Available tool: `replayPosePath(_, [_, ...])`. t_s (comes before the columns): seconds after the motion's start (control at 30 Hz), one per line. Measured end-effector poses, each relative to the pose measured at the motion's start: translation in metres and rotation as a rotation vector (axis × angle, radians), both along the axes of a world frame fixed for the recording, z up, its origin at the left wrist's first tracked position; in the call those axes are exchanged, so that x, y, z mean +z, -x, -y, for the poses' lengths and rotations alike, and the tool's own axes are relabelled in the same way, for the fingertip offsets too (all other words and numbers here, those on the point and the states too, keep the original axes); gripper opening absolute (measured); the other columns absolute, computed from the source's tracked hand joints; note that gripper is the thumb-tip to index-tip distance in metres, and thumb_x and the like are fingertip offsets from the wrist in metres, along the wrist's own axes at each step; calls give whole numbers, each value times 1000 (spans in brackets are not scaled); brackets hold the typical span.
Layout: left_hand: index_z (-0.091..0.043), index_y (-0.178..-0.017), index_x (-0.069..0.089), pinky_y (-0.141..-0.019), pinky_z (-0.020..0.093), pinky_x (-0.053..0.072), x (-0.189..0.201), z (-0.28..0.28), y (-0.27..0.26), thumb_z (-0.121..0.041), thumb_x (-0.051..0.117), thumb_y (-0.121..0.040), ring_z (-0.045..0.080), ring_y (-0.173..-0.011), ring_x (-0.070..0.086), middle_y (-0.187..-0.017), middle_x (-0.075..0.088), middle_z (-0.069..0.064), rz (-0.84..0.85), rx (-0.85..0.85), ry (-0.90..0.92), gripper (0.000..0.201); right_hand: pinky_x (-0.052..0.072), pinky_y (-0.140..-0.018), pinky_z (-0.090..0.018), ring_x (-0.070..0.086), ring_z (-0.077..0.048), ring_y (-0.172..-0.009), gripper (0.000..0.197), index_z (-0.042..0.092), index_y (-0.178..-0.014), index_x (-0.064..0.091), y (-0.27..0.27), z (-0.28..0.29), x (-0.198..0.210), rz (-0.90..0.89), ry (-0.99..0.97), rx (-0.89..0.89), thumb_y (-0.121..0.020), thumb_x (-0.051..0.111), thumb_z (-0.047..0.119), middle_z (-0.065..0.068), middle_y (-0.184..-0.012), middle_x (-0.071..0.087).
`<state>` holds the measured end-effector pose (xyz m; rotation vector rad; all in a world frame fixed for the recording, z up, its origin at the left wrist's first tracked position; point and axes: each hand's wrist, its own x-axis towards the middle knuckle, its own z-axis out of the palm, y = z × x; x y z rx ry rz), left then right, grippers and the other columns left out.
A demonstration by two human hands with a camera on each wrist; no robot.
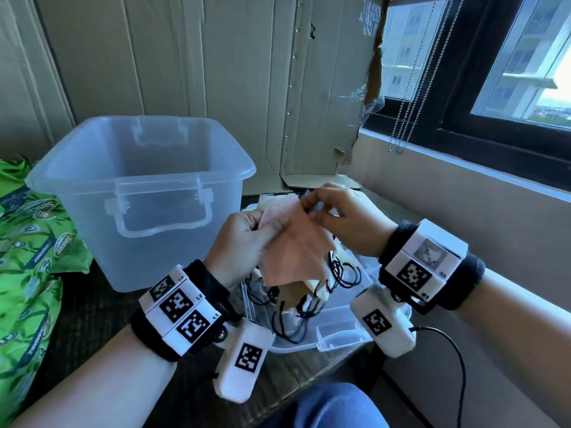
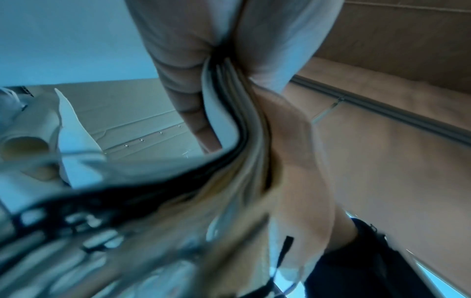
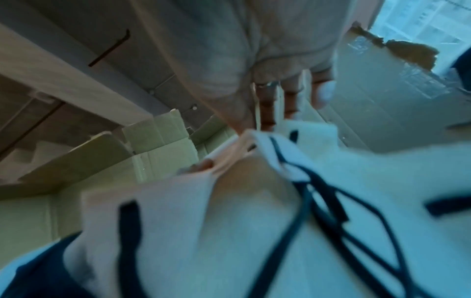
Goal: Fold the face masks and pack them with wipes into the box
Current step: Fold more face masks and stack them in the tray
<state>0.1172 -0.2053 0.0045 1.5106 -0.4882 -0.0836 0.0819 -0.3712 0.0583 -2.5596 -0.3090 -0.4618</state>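
Both hands hold a stack of pale pink and cream face masks [image 1: 293, 251] with black ear loops above the table's right side. My left hand [image 1: 247, 242] grips the stack's left edge, thumb on top. In the left wrist view the stacked masks [image 2: 237, 104] sit pinched between thumb and fingers. My right hand [image 1: 336, 217] pinches the top mask's upper corner; the right wrist view shows the masks [image 3: 229, 201] close and blurred. More masks with black loops [image 1: 296, 310] lie below on a clear plastic lid [image 1: 340, 332]. The clear plastic box [image 1: 139, 193] stands open to the left. Green wipes packs [image 1: 31, 257] lie at the far left.
Flattened cardboard [image 1: 216, 72] leans against the wall behind the box. A window [image 1: 494, 57] with bead cords is at the right, above a ledge. A black cable [image 1: 448, 350] runs from the right wrist device. The table is dark [image 1: 92, 310].
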Motion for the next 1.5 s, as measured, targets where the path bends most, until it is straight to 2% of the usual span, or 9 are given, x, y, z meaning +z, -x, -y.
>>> replayPosePath(0.17, [-15, -74, 72, -70, 30, 50, -3, 2, 2, -18, 62, -85, 17, -69, 64, -77, 72, 7, 0, -36, 14, 15, 43, -71, -30, 48, -17, -69, 21, 21, -76, 59, -4, 4, -1, -173, -95, 46, -69, 78, 15, 4, -71, 53])
replayPosePath(0.4, [-16, -70, 76, -70, 26, 54, 0, 1, 3, -11, 68, -72, 13, -70, 64, -75, 71, 3, -42, -121, 93, 9, 35, -50, -16, 38, -1, -43, 37, 22, -48, 50, -7, 6, 7, -188, -134, 39, -58, 85, 14, 14, -40, 46])
replayPosePath(0.63, [-11, -76, 71, -67, 26, 53, -1, 2, 1, -21, 69, -65, 15, -70, 64, -76, 71, 5, -64, -106, 137, 15, 45, -67, -27, 52, -11, -60, 20, 17, -62, 62, -4, 19, 12, -311, -212, 168, -67, 78, 6, -4, -64, 61])
replayPosePath(0.8, [-11, -84, 63, -62, 20, 56, 1, 1, 1, 0, 66, -72, 8, -64, 65, -71, 71, -3, -91, -141, 191, 17, 44, -57, -20, 51, -6, -54, 19, 17, -64, 59, -6, 21, 14, -308, -299, 144, -78, 70, 10, 1, -63, 57])
replayPosePath(1.1, [-28, -104, 54, -69, 25, 55, -1, -2, -1, 6, 66, -78, 2, -71, 62, -77, 69, -16, 52, -50, 111, 45, 51, -58, -42, 59, -25, -61, 23, 18, -71, 46, -18, 42, 27, 80, -491, -223, -90, 56, 9, -20, -78, 64])
replayPosePath(1.2, [-22, -87, 64, -70, 19, 50, 1, -1, 1, 11, 63, -79, 1, -73, 62, -81, 68, -10, 73, -39, 58, 33, 53, -58, -32, 66, -18, -61, 24, 17, -74, 43, -8, 37, 36, 193, -629, -92, -92, 51, 4, 1, -68, 70])
replayPosePath(1.3, [-23, -64, 74, -80, 27, 45, 1, 0, 0, 7, 62, -80, 12, -77, 60, -71, 70, -5, 14, 0, 5, 36, 49, -60, -21, 61, -1, -61, 26, 21, -74, 46, 10, 17, 32, 268, -445, 97, -86, 57, 0, 14, -64, 65])
replayPosePath(1.37, [-19, -74, 77, -74, 27, 45, 1, 0, -1, -13, 62, -77, 15, -77, 60, -79, 71, 4, -63, -52, 65, 16, 48, -68, -24, 59, -1, -72, 21, 30, -74, 51, 19, 1, 19, 184, -157, 169, -82, 61, 13, 11, -78, 65])
replayPosePath(1.5, [-7, -100, 71, -76, 33, 45, 3, -5, -3, -38, 61, -69, 23, -87, 60, -105, 63, 14, -240, -187, 210, 45, 47, -86, -32, 63, -14, -92, 24, 19, -77, 68, 25, -9, -2, -117, -33, 275, -86, 52, 34, -2, -94, 70])
